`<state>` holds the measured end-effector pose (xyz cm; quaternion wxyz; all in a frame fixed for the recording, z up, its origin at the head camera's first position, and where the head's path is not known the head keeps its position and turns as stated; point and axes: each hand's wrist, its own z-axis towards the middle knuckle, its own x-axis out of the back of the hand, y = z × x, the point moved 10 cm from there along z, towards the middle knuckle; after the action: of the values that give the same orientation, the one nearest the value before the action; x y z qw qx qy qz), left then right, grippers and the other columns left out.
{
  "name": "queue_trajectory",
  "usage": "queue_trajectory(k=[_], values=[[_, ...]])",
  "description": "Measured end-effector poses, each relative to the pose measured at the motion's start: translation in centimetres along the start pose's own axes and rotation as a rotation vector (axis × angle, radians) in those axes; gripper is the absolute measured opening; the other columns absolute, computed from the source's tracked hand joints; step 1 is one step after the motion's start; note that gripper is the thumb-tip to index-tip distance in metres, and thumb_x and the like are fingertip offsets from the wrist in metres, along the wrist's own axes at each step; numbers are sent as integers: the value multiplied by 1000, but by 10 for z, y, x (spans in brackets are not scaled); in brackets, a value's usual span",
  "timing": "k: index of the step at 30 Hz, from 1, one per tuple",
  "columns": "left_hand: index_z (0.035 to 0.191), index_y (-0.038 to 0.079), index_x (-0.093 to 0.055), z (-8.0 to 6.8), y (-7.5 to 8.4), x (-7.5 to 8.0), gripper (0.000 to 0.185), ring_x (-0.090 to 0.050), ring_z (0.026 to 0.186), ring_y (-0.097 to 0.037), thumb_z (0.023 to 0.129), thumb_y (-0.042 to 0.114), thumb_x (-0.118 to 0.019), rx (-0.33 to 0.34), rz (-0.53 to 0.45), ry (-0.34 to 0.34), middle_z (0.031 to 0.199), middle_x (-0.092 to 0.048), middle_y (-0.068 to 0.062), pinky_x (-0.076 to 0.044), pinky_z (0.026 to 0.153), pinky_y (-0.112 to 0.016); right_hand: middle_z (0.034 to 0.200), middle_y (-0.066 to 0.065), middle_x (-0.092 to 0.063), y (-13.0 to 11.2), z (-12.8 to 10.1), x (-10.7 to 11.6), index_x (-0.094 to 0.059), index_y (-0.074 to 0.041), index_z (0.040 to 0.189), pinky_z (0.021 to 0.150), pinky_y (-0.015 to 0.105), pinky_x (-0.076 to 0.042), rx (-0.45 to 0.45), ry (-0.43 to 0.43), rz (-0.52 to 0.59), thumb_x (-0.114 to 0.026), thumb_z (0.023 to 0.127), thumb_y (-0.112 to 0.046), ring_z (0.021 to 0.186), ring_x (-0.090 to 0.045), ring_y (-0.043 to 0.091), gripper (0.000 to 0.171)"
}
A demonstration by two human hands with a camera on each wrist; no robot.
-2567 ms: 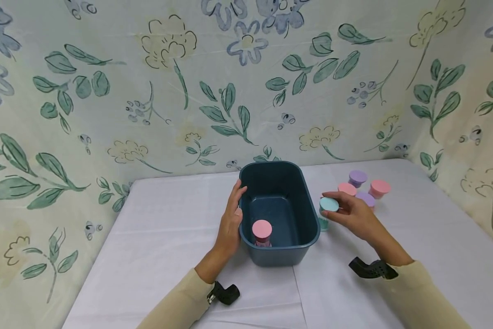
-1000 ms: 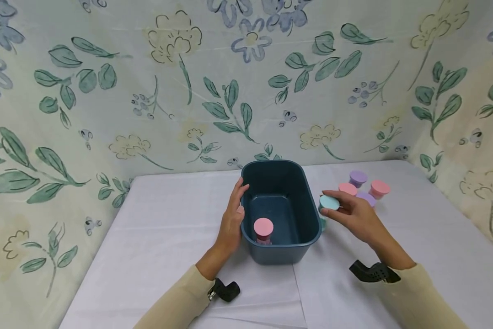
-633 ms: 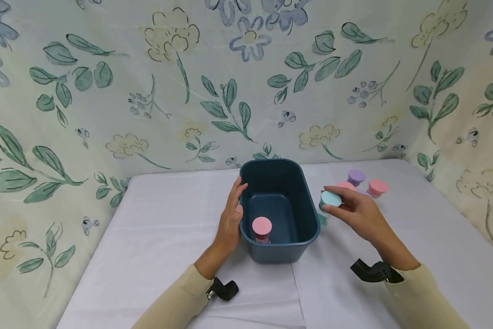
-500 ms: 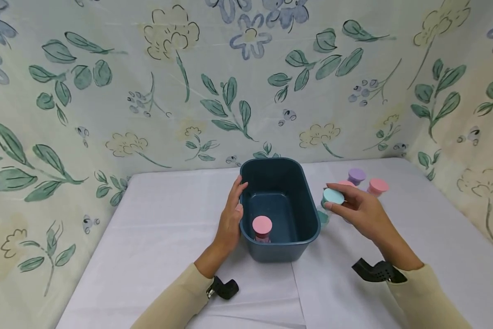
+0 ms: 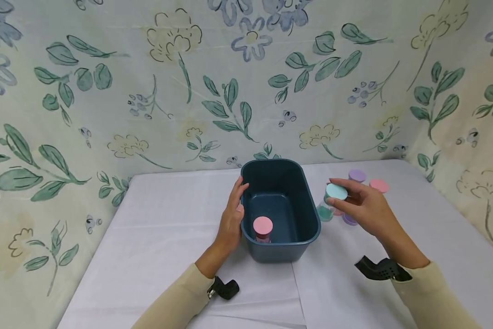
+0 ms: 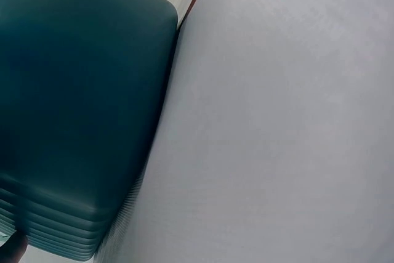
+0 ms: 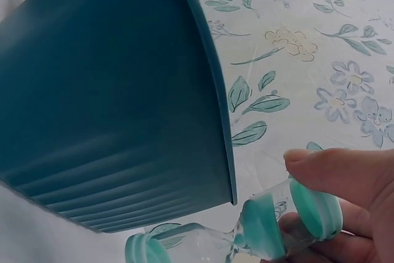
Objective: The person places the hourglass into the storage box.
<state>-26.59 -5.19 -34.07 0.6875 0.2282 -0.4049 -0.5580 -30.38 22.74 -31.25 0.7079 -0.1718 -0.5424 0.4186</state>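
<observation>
The right hand (image 5: 363,208) reaches forward, wrist raised, its fingers (image 7: 332,170) pinching the cap of a teal sand timer (image 5: 330,201) lifted just right of the dark bin (image 5: 308,228), while the left hand (image 5: 232,219) lies with straight fingers flat against the bin's left wall on the table (image 5: 168,237).

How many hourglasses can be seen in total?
5, perhaps more hidden: pink one inside the bin, teal one in the right hand, three partly hidden behind that hand.

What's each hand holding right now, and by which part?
The right hand pinches the teal hourglass by its top cap. The left hand rests on the bin's side.
</observation>
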Motion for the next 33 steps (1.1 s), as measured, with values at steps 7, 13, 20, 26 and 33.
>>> queue_trajectory(k=[7, 13, 20, 26, 33], values=[[146, -6, -31, -1, 0, -1, 55, -16, 145, -36, 93, 8, -28, -1, 16, -4, 157, -17, -23, -18, 112, -61, 109, 9, -66, -11, 4, 7, -60, -10, 131, 72, 8, -48, 22, -11, -37, -74, 84, -26, 84, -65, -2, 51], [146, -6, -31, -1, 0, -2, 55, -16, 145, -37, 92, 5, -28, -8, 16, -5, 157, -17, -23, -18, 112, -61, 110, 6, -67, -18, 5, 18, -60, -12, 131, 71, 9, -48, -11, -6, -73, -75, 84, -29, 81, -63, 1, 52], [145, -8, -31, -1, 2, -2, 55, -16, 144, -39, 90, 3, -29, -11, 10, 3, 157, -17, -25, -17, 111, -61, 103, 4, -66, -28, 7, 27, -60, -16, 131, 70, 12, -50, -54, -11, -79, -74, 84, -32, 83, -63, 3, 52], [144, -8, -32, -1, 1, -2, 55, -16, 144, -40, 91, 4, -29, -8, 9, 4, 156, -17, -25, -17, 111, -62, 107, 5, -66, -40, 11, 32, -59, -15, 131, 71, 11, -50, -36, -8, -77, -74, 84, -32, 84, -63, -2, 52], [146, -6, -31, -2, 0, -1, 54, -16, 145, -36, 93, 5, -28, -6, 9, -1, 158, -16, -22, -17, 112, -61, 112, 6, -66, -51, 15, 34, -58, -17, 134, 71, 11, -49, -25, -6, -84, -74, 84, -33, 86, -65, 2, 55]])
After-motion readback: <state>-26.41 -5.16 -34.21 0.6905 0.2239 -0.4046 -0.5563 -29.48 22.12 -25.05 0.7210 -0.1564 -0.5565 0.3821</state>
